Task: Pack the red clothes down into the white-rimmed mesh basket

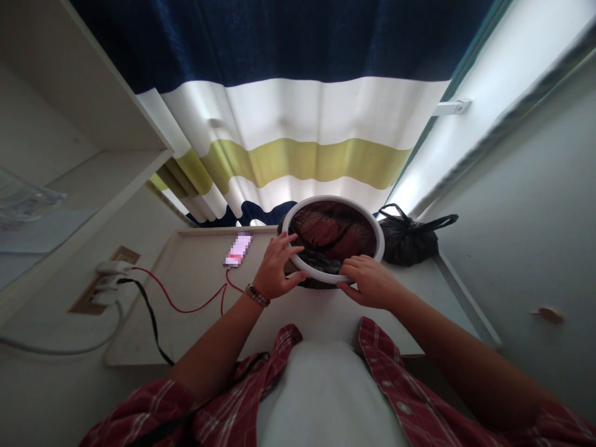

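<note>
A round trash can (326, 236) with a white rim ring (380, 239) stands on the desk in front of me. Dark reddish-brown walls show inside it, along with a crumpled black plastic bag (321, 259) at the near side. My left hand (279, 264), a beaded bracelet on its wrist, grips the rim at the left. Its fingers reach over the ring, somewhat spread, while the thumb lies at the near edge. At the front right, my right hand (367, 280) has its fingers curled over the rim and its thumb outside.
A tied black plastic bag (410, 239) sits right of the can. On the left lies a phone (237, 249) on a red cable (186, 310). Plugs fill a wall socket (105, 282). Shelves (130, 167) rise at left, a striped curtain (307, 161) hangs behind.
</note>
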`<state>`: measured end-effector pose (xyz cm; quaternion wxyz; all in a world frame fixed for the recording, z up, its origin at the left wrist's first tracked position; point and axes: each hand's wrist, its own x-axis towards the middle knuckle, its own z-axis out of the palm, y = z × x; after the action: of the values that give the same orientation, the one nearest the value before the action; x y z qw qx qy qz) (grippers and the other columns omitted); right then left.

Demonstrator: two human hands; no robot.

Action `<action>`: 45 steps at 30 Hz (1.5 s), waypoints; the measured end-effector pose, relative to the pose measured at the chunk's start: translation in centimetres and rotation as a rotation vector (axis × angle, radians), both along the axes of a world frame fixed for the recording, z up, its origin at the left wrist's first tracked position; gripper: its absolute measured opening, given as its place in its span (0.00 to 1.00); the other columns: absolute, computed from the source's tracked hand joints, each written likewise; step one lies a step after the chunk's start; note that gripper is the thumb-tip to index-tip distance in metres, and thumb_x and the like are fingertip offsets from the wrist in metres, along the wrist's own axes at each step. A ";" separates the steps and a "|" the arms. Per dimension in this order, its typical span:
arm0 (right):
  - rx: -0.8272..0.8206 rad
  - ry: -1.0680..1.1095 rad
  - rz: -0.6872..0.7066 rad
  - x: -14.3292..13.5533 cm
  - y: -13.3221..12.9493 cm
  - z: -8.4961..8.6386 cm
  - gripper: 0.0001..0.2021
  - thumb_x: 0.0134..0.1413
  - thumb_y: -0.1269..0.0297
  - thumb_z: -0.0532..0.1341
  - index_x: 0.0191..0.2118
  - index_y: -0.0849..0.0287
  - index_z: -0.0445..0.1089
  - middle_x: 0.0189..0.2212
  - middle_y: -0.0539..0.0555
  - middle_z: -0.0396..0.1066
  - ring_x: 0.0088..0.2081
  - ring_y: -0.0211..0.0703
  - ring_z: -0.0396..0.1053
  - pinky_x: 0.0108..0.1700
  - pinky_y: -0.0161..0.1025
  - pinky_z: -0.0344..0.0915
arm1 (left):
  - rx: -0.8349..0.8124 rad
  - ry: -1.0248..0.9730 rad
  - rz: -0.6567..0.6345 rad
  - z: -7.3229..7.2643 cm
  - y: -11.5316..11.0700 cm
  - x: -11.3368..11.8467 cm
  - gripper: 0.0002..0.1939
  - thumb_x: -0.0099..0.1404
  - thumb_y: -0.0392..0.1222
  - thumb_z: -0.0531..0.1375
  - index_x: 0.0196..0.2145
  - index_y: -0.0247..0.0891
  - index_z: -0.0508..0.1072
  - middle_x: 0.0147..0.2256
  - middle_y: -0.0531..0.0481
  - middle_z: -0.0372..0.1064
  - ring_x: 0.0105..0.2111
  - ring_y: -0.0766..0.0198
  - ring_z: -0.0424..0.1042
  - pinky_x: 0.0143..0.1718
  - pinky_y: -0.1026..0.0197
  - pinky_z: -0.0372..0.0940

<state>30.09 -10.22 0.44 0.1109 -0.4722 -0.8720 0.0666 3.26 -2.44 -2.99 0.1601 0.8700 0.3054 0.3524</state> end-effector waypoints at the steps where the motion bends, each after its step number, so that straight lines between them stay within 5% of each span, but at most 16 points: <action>1: 0.007 -0.012 -0.001 0.1 0.1 -0.1 0.10 0.58 0.58 0.57 0.34 0.60 0.66 0.32 0.55 0.68 0.37 0.45 0.63 0.41 0.42 0.52 | 0.009 0.075 -0.066 0.8 0.0 0.4 0.24 0.57 0.50 0.64 0.50 0.42 0.71 0.56 0.42 0.64 0.62 0.47 0.55 0.65 0.38 0.39; 4: 0.023 -0.035 0.004 0.4 0.3 -0.2 0.11 0.59 0.56 0.56 0.34 0.60 0.66 0.33 0.56 0.68 0.37 0.46 0.63 0.41 0.43 0.52 | 0.011 0.199 -0.188 2.5 0.2 1.3 0.17 0.58 0.47 0.63 0.45 0.43 0.73 0.47 0.46 0.71 0.54 0.51 0.65 0.65 0.38 0.36; 7: 0.032 -0.029 0.030 1.1 0.3 -0.1 0.11 0.60 0.57 0.56 0.35 0.60 0.67 0.33 0.56 0.68 0.37 0.46 0.63 0.41 0.43 0.52 | 0.035 0.143 -0.152 2.8 0.7 1.2 0.22 0.57 0.45 0.63 0.50 0.42 0.70 0.52 0.42 0.67 0.55 0.51 0.63 0.63 0.41 0.46; 9: 0.038 -0.011 0.036 1.4 0.1 0.0 0.11 0.61 0.57 0.55 0.35 0.60 0.67 0.32 0.56 0.68 0.37 0.46 0.63 0.41 0.43 0.52 | 0.038 0.049 -0.068 1.9 0.6 0.7 0.23 0.56 0.47 0.65 0.48 0.41 0.69 0.53 0.41 0.64 0.56 0.51 0.62 0.60 0.44 0.53; 12: 0.039 0.021 0.024 1.7 -0.2 0.2 0.12 0.62 0.57 0.54 0.36 0.60 0.67 0.33 0.56 0.68 0.38 0.45 0.63 0.42 0.43 0.52 | -0.036 -0.205 0.237 -0.9 -0.4 0.1 0.24 0.52 0.48 0.68 0.44 0.39 0.66 0.50 0.41 0.64 0.53 0.52 0.63 0.56 0.45 0.59; 15: 0.030 0.036 0.022 1.7 -0.3 0.2 0.12 0.63 0.57 0.53 0.36 0.60 0.67 0.33 0.56 0.68 0.38 0.45 0.63 0.42 0.43 0.53 | -0.401 -0.469 0.492 -4.1 -2.1 0.1 0.33 0.51 0.50 0.68 0.50 0.38 0.61 0.52 0.39 0.62 0.52 0.53 0.64 0.51 0.47 0.63; 18: 0.022 0.043 0.030 1.5 -0.2 0.2 0.12 0.63 0.57 0.53 0.36 0.60 0.67 0.33 0.56 0.68 0.39 0.45 0.64 0.43 0.43 0.53 | -0.988 -0.617 0.366 -6.4 -3.7 0.7 0.31 0.55 0.53 0.66 0.51 0.36 0.63 0.48 0.40 0.68 0.45 0.57 0.71 0.46 0.51 0.66; 20: 0.019 0.043 0.034 1.4 -0.1 0.2 0.12 0.63 0.58 0.54 0.36 0.60 0.67 0.33 0.56 0.68 0.38 0.45 0.64 0.42 0.42 0.53 | -1.191 -0.662 0.243 -7.2 -4.5 1.2 0.27 0.55 0.52 0.66 0.47 0.34 0.69 0.41 0.42 0.72 0.40 0.59 0.73 0.44 0.54 0.67; 24: 0.013 0.040 0.031 1.2 0.0 0.2 0.12 0.62 0.57 0.54 0.36 0.60 0.67 0.32 0.56 0.68 0.38 0.45 0.64 0.41 0.42 0.53 | -1.174 -0.597 0.176 -7.8 -5.2 1.6 0.19 0.55 0.51 0.66 0.36 0.32 0.75 0.34 0.45 0.74 0.35 0.61 0.72 0.41 0.57 0.66; 37: -0.021 0.024 0.032 0.9 -0.2 0.8 0.11 0.61 0.58 0.55 0.35 0.60 0.69 0.31 0.56 0.68 0.37 0.45 0.64 0.41 0.42 0.54 | -1.096 -0.387 0.160 -9.6 -4.5 1.7 0.16 0.51 0.52 0.66 0.31 0.35 0.77 0.28 0.48 0.75 0.30 0.59 0.71 0.36 0.57 0.65; 45: -0.017 0.047 0.029 1.0 -0.1 0.6 0.12 0.61 0.57 0.56 0.35 0.59 0.69 0.31 0.56 0.68 0.37 0.45 0.64 0.41 0.41 0.54 | -1.310 -0.541 0.199 -11.5 -4.1 1.9 0.20 0.48 0.52 0.69 0.34 0.35 0.76 0.33 0.46 0.76 0.33 0.59 0.73 0.38 0.56 0.67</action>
<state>31.05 -10.34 1.08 0.1261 -0.4589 -0.8752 0.0867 5.18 -6.49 -14.54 0.6867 0.4454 0.4817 0.3130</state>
